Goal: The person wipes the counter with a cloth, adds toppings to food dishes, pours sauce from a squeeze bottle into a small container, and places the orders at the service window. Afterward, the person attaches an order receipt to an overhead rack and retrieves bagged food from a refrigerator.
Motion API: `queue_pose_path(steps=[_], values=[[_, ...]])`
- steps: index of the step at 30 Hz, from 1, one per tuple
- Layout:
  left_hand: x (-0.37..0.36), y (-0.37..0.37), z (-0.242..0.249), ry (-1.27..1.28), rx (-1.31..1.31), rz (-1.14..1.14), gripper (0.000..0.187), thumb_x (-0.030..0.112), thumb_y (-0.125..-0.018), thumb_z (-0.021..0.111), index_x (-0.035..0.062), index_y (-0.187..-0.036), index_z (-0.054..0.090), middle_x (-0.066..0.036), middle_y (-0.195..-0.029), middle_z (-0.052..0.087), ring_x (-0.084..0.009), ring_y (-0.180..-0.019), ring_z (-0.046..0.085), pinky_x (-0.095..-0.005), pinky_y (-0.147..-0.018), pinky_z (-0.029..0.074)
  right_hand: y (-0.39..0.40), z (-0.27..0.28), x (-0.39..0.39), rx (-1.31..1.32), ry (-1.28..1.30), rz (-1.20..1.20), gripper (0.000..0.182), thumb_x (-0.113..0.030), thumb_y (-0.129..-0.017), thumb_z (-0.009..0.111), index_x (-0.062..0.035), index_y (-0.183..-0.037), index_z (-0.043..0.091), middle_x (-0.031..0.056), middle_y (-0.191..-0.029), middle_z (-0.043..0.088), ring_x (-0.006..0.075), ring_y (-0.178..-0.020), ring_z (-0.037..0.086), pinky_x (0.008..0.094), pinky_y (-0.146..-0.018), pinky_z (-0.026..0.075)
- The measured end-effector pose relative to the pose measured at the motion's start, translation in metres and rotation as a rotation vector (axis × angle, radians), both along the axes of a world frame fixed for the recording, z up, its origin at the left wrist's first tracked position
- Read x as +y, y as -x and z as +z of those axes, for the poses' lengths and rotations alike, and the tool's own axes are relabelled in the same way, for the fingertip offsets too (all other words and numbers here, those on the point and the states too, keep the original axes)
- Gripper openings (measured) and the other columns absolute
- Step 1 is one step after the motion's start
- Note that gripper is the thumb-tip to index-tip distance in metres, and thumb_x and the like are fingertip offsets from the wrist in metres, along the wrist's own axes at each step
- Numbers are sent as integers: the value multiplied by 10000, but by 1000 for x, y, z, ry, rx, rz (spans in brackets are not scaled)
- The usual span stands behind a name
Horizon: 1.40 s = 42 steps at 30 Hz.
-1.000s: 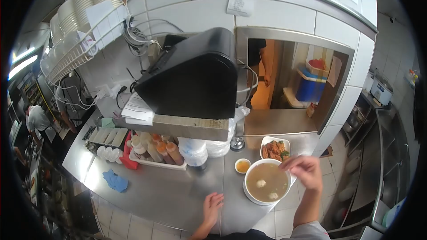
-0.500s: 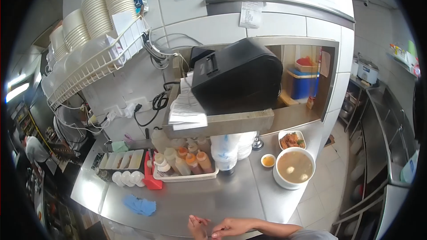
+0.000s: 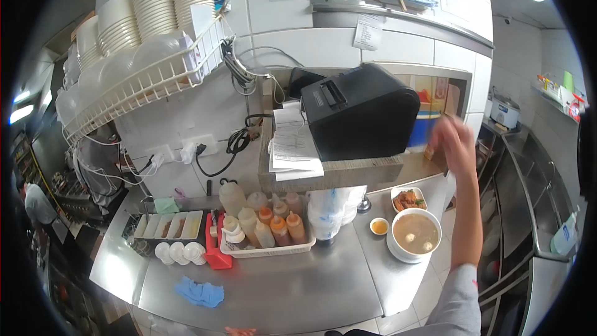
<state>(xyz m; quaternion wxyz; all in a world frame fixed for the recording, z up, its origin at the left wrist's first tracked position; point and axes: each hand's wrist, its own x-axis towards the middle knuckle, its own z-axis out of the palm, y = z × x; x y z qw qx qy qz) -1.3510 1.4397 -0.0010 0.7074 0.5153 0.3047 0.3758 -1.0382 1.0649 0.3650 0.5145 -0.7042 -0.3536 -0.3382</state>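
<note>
My right hand [image 3: 453, 142] is raised at the right, in front of the serving hatch and beside the black receipt printer [image 3: 367, 112]. Its fingers look bent but are smeared by motion; nothing shows in them. Of my left hand [image 3: 240, 331], only some fingers show at the bottom edge, stretched out above the counter's front edge, with nothing seen in them. Below my right hand stand a white bowl of soup [image 3: 415, 235] with pale balls in it, a dish of reddish-brown food [image 3: 408, 199] and a small cup of orange sauce [image 3: 379, 226].
A blue cloth [image 3: 199, 292] lies on the steel counter [image 3: 273, 292]. Behind it are a tray of squeeze bottles [image 3: 268, 248], a red holder [image 3: 217, 255] and a container of toppings [image 3: 171, 225]. A wire rack [image 3: 149, 87] holds stacked bowls. A person [image 3: 42, 214] stands far left.
My right hand has left the spot beside my left hand and risen to the hatch. My left hand has dropped mostly out of view. The camera view has shifted slightly.
</note>
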Motion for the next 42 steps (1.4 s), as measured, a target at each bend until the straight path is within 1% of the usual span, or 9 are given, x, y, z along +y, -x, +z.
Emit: queue_pose_path(steps=[10,15,23,26,27,29,32,35,42], values=[[-30,-2,-3,-5,60,255,405,360,-942,407,57,-686,489,-48,-647,511,-149,-620,472,-296,-636,433,-270,88,-1,336,-53,-128,507,-456,-807,594,-91,-1153,528,114,-1086,542,206,-935,503,332,-679,477],[-17,18,-33,-4,6,219,276,260,-918,468,1,-872,551,-141,-806,590,-240,-761,563,-359,-733,465,-301,124,20,421,-7,334,526,-499,-800,581,-160,-1199,538,91,-1283,407,301,-1191,306,431,-973,289],[-34,-25,13,-87,44,247,463,344,-958,351,30,-640,476,-80,-591,504,-196,-569,529,-306,-621,450,-252,180,19,330,-227,609,402,-368,-903,492,-102,-1203,503,27,-1240,506,202,-1137,441,355,-973,340],[-26,-22,16,-207,144,220,446,334,-960,351,28,-683,522,-67,-631,532,-173,-593,527,-289,-615,434,-196,190,-10,-190,201,718,432,-250,-910,461,-26,-1278,423,118,-1356,384,240,-1182,427,367,-1041,297],[-24,-22,13,-237,155,248,435,327,-960,352,28,-701,534,-59,-650,541,-163,-610,526,-287,-619,433,-120,164,25,-275,63,118,460,-233,-898,467,-22,-1301,397,142,-1347,387,238,-1196,417,369,-1043,300],[-17,-22,6,-407,181,232,374,254,-951,362,-10,-775,560,-93,-732,571,-176,-690,534,-329,-686,435,-75,133,24,-465,252,798,556,9,-850,461,-177,-1354,317,160,-1394,308,352,-1250,345,451,-975,418],[-9,-27,11,-246,84,196,329,265,-953,357,-3,-923,544,-92,-862,575,-174,-805,560,-307,-708,451,20,11,78,-93,183,597,357,-148,-888,429,65,-1171,475,113,-1075,542,224,-824,551,311,-746,465],[-4,-31,35,-344,190,225,274,232,-942,401,0,-997,538,-109,-909,581,-190,-875,565,-309,-782,442,92,-114,187,268,546,792,242,-21,-722,680,-25,-964,659,66,-921,530,153,-736,548,264,-617,466],[5,-39,1,-917,586,-130,344,173,-762,594,108,-1098,555,-85,-1220,492,-325,-1212,376,-448,-991,276,138,-360,274,612,672,522,214,-47,-768,616,-11,-976,649,140,-960,537,244,-685,580,339,-628,474]])
